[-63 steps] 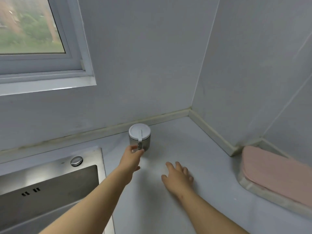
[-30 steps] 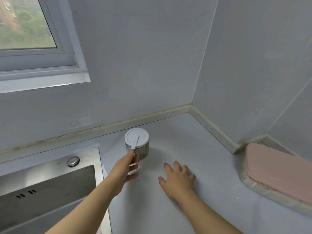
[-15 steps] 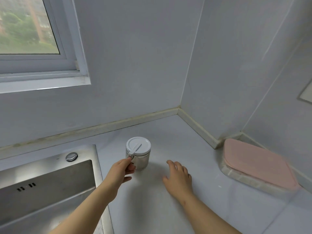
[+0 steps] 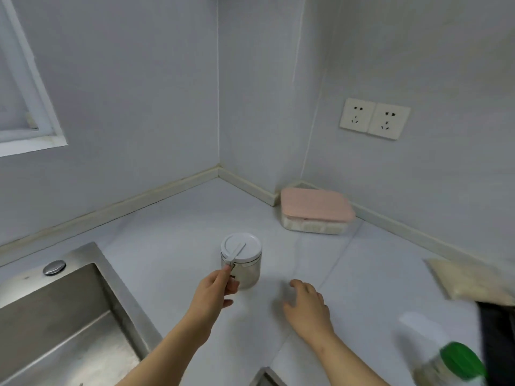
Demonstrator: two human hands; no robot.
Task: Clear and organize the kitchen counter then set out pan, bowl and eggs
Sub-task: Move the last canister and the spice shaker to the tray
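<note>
Pinched side handle of white-lidded jar (image 4: 241, 260) with left hand (image 4: 214, 291); held right hand (image 4: 305, 305) loose and empty over counter (image 4: 167, 246) just right of jar.

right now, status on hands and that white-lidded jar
Left hand grips the white-lidded jar, upright on the counter. Right hand open beside it. Pink-lidded box stands apart by the wall, green-capped bottle near right.
</note>
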